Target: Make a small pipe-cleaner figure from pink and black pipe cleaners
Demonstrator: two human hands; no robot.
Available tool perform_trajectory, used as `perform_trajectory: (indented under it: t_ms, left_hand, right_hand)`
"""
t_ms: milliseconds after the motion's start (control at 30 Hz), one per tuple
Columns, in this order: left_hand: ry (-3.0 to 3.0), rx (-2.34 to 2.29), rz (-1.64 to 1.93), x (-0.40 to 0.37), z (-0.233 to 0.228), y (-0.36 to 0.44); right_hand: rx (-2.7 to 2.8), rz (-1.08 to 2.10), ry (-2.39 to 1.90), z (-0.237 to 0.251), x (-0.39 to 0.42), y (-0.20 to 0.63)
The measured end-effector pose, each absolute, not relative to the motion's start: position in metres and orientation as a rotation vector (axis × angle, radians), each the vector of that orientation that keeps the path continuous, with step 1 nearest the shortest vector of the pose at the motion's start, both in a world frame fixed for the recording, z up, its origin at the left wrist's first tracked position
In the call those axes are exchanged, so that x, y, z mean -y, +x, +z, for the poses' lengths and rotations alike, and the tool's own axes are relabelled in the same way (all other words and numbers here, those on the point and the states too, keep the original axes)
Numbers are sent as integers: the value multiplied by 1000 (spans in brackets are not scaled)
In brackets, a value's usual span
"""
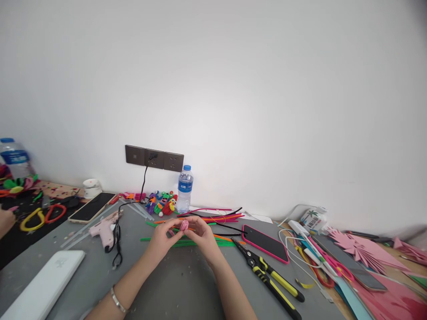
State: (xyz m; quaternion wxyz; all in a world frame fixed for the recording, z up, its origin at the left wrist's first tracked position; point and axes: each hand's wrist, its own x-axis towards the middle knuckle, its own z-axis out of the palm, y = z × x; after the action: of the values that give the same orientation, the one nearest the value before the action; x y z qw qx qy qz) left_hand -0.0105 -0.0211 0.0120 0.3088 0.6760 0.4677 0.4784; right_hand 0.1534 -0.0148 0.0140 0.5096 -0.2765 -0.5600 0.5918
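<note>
While pinching a pink piece in the grips of left hand and right hand | midway between both | in front of water bottle | with unclear long axis

From my place I cannot tell the full shape of the small pink fuzzy piece, because the left hand and right hand partly cover it. My view's lower edge cuts the long white slab, its left edge a co-worker's hand.
</note>
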Motion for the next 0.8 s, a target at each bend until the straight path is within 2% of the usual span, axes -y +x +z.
perform_trajectory:
  t_ms: [333, 800]
  left_hand:
    - [1722, -1111, 1245, 19, 6, -10]
    - [1256, -909, 1190, 23, 17, -6]
  right_hand:
    - [1312, 1469, -708, 13, 14, 156]
    - [1334, 1377, -729, 16, 14, 154]
